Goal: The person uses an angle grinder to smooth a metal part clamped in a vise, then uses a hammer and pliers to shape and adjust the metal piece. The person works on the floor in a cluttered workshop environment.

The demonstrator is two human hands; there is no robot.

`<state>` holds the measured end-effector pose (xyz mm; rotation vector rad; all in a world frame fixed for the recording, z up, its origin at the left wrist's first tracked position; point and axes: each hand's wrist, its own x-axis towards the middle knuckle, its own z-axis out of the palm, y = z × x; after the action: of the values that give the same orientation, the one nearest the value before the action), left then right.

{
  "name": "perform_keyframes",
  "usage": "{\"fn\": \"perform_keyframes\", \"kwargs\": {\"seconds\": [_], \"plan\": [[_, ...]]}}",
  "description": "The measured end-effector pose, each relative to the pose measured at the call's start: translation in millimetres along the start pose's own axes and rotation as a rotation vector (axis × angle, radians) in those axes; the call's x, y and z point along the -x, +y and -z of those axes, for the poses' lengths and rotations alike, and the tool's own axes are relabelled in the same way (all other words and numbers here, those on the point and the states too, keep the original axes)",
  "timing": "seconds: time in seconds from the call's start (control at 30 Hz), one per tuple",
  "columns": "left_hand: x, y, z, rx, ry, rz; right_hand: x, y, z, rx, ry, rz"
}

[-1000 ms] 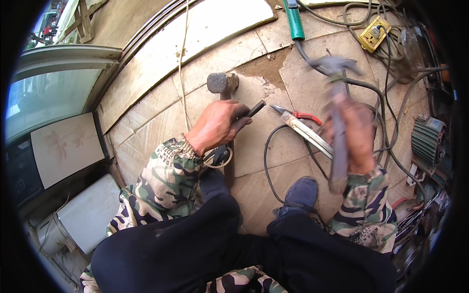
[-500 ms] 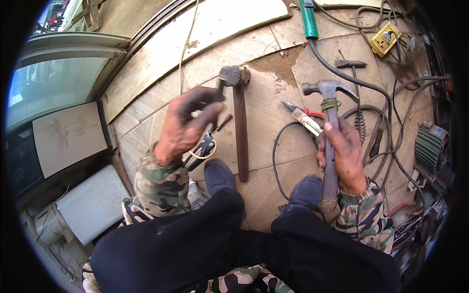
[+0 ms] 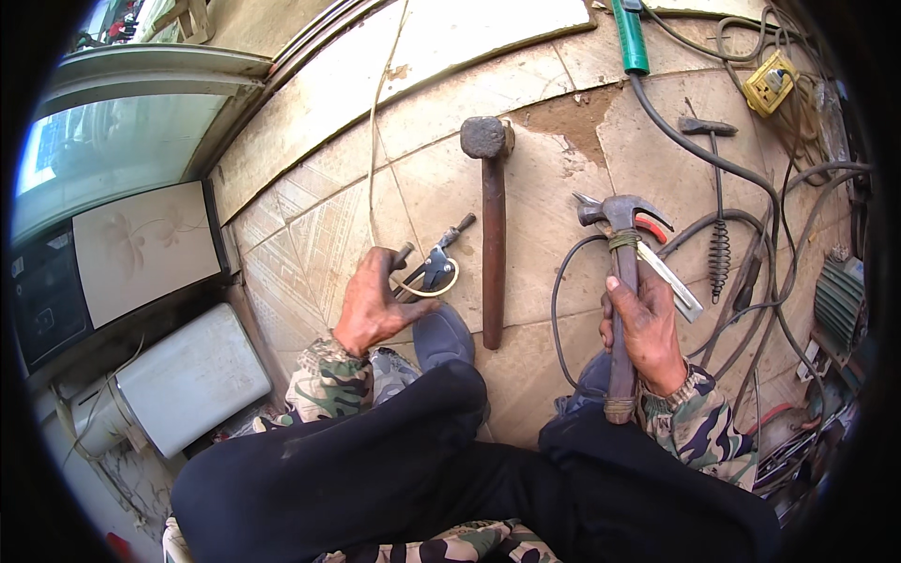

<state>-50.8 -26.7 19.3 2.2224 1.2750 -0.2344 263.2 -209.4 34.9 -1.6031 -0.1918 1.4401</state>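
My right hand [image 3: 644, 330] is closed around the wooden handle of a claw hammer [image 3: 620, 214], whose head points away from me over the tiled floor. My left hand [image 3: 374, 308] rests on the floor with fingers spread, its fingertips touching a small dark metal clamp tool [image 3: 437, 266] with a loop of pale wire. Between my hands a heavy mallet [image 3: 491, 225] with a brown handle lies flat on the tiles, apart from both. Red-handled pliers [image 3: 654, 228] and a flat metal strip lie just beyond and under the claw hammer. My dark trouser legs fill the lower part.
Black cables [image 3: 713, 169] loop across the right side, with a coiled spring [image 3: 718, 255], a small pick hammer [image 3: 708, 126], a yellow socket box [image 3: 770, 83] and a green tube [image 3: 631, 38]. A ribbed green motor [image 3: 835, 302] stands far right. A white box [image 3: 192, 375] and glass panel [image 3: 141, 246] sit left.
My left hand has come down from chest height onto the floor by the clamp tool. My right hand has drawn the claw hammer closer and lowered it. The mallet lies untouched.
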Motion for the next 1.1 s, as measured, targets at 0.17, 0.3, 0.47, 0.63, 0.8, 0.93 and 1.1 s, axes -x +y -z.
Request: {"fn": "perform_keyframes", "kwargs": {"seconds": [0.17,0.3,0.47,0.63,0.8,0.93,1.1], "plan": [[-2.9,4.5,-22.4,-0.163,0.051,-0.061,-0.7,1.0,-2.2,-0.019,0.017,-0.005],[-5.5,0.8,-30.3,-0.157,0.022,-0.011,-2.1,-1.6,-3.3,-0.004,0.02,-0.013],[2.8,-0.1,-19.9,0.021,0.076,-0.176,-3.5,3.2,-3.4,-0.017,0.025,-0.007],[-5.6,23.8,-13.6,0.07,0.087,-0.266,-4.9,0.4,-5.7,-0.008,0.014,-0.008],[-10.5,30.9,-17.4,0.026,0.054,-0.25,-6.5,3.6,-5.8,0.029,0.011,0.022],[-15.0,37.1,-19.5,0.019,0.049,-0.224,-6.3,4.1,-6.8,0.045,0.014,0.05],[-9.5,28.1,-19.9,0.065,-0.007,-0.258,-6.1,6.2,-6.1,0.066,0.032,0.086]]}}
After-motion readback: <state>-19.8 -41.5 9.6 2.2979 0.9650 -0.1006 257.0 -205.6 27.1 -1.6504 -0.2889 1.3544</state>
